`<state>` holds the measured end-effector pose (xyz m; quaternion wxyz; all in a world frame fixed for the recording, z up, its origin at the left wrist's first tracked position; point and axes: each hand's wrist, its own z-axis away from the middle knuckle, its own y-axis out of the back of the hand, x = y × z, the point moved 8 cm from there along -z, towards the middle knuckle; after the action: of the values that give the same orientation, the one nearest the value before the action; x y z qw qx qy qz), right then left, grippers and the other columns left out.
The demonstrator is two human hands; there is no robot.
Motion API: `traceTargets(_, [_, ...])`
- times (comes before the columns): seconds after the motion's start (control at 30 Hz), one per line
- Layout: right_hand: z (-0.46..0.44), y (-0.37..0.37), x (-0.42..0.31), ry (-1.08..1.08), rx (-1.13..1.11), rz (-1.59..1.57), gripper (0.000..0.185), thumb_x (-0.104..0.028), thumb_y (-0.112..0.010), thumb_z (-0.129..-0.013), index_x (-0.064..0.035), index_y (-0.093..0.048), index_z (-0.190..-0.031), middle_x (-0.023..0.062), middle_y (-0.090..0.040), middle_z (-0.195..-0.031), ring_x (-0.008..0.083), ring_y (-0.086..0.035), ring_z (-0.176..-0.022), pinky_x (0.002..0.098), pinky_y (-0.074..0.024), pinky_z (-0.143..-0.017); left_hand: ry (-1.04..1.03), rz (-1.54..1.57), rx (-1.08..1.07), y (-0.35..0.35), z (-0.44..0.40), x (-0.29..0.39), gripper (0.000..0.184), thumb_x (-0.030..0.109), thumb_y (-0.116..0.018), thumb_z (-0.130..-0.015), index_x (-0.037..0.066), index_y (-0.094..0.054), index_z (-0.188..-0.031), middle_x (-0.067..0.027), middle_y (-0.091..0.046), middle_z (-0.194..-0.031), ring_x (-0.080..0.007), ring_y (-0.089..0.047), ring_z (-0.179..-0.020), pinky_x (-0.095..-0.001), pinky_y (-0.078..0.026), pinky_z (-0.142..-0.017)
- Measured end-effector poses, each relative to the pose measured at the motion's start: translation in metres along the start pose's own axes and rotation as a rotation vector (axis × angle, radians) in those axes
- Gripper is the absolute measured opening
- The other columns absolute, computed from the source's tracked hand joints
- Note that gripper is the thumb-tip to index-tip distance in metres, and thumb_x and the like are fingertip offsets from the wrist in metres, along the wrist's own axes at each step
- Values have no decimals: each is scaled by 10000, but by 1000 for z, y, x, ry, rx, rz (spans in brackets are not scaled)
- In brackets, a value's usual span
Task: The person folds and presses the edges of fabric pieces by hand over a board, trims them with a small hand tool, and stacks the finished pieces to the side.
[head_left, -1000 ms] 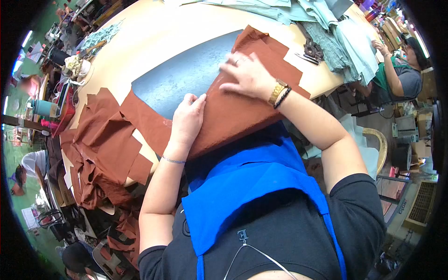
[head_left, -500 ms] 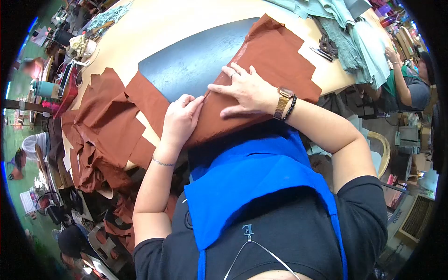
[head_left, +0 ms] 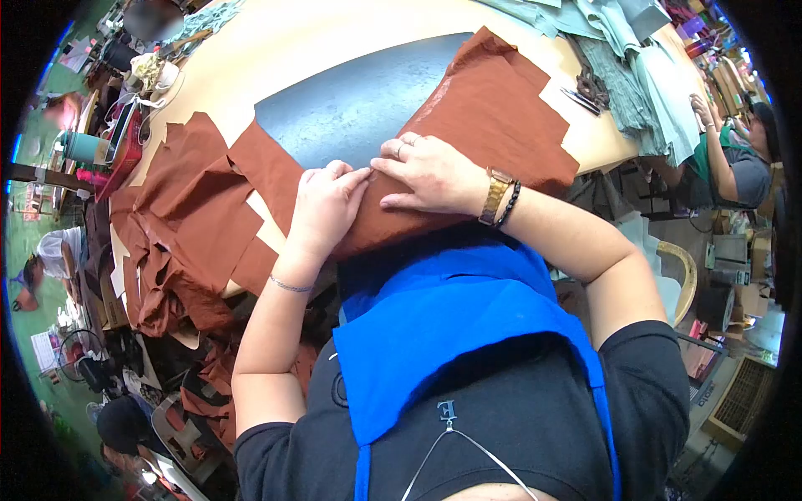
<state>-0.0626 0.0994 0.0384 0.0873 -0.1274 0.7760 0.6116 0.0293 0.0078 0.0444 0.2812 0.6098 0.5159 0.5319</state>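
Note:
Rust-brown fabric (head_left: 501, 108) lies over the near part of a dark, shiny board (head_left: 351, 96) on the table. My left hand (head_left: 327, 204) pinches the fabric's folded edge between thumb and fingers, at the near side of the board. Right beside it, my right hand (head_left: 430, 175) has its fingers drawn together on the same edge, the fingertips close to those of my left hand. A raised, wrinkled fold of the fabric runs from the hands up to the board's far right corner.
More rust-brown fabric (head_left: 196, 192) is heaped at the left table edge. Pale green fabric (head_left: 660, 92) hangs over the right edge, near small scissors (head_left: 581, 100). Another person (head_left: 739, 167) sits at the far right. A red tray (head_left: 125, 154) stands left.
My right hand's spread fingers have come together and moved onto the fabric edge beside my left hand. My left hand keeps its pinch. The view has shifted slightly.

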Motion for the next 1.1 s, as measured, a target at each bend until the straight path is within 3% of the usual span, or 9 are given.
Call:
traceTargets(0.17, [1, -1, -3, 14, 13, -2, 557, -447, -703, -861, -72, -618, -1264, 176, -589, -1204, 344, -569, -1114, 435, -513, -919, 198, 16, -193, 8, 6, -22, 172, 191, -666, -908, 105, -749, -1031, -55, -670, -897, -258, -650, -899, -573, -334, -1088])
traceTargets(0.2, [2, -1, -5, 14, 8, 3, 563, -462, -702, -857, -83, -625, -1266, 182, -588, -1206, 344, -567, -1121, 435, -519, -907, 220, 23, -243, 6, 6, -27, 161, 196, -667, -912, 117, -748, -1026, -44, -675, -906, -251, -657, -929, -645, -266, -1118])
traceTargets(0.53, [-5, -3, -15, -27, -159, 38, 670, -544, -719, -815, -191, -585, -1368, 243, -526, -1281, 393, -542, -1153, 489, -557, -848, -130, -205, -123, 19, 17, -25, 135, 179, -683, -872, 213, -752, -983, 36, -664, -930, -159, -650, -946, -615, -270, -1155])
traceTargets(0.6, [-8, 0, -17, -26, -177, 34, 664, -528, -721, -817, -199, -582, -1376, 258, -523, -1254, 403, -550, -1112, 480, -540, -887, -181, -248, -90, 24, 20, -27, 148, 170, -689, -856, 225, -753, -977, 49, -660, -929, -140, -645, -952, -603, -266, -1166])
traceTargets(0.63, [-9, 1, -19, -26, -186, 33, 661, -521, -723, -818, -204, -580, -1380, 265, -522, -1240, 409, -555, -1091, 476, -532, -907, -195, -273, -93, 24, 21, -29, 155, 168, -683, -854, 235, -750, -977, 58, -653, -928, -133, -642, -950, -602, -256, -1172])
traceTargets(0.73, [-14, 1, -21, -26, -238, 57, 699, -557, -733, -791, -194, -588, -1371, 242, -537, -1238, 396, -572, -1092, 466, -582, -798, -236, -336, -96, 26, 24, -33, 175, 161, -667, -846, 255, -744, -972, 78, -638, -922, -117, -635, -941, -599, -237, -1184])
traceTargets(1.1, [-24, -7, -25, 9, -305, 57, 746, -570, -749, -765, -256, -555, -1413, 246, -538, -1201, 412, -591, -1058, 453, -579, -802, -261, -362, -12, 34, 29, -40, 187, 168, -637, -826, 230, -757, -955, 84, -644, -924, -110, -631, -917, -616, -260, -1171])
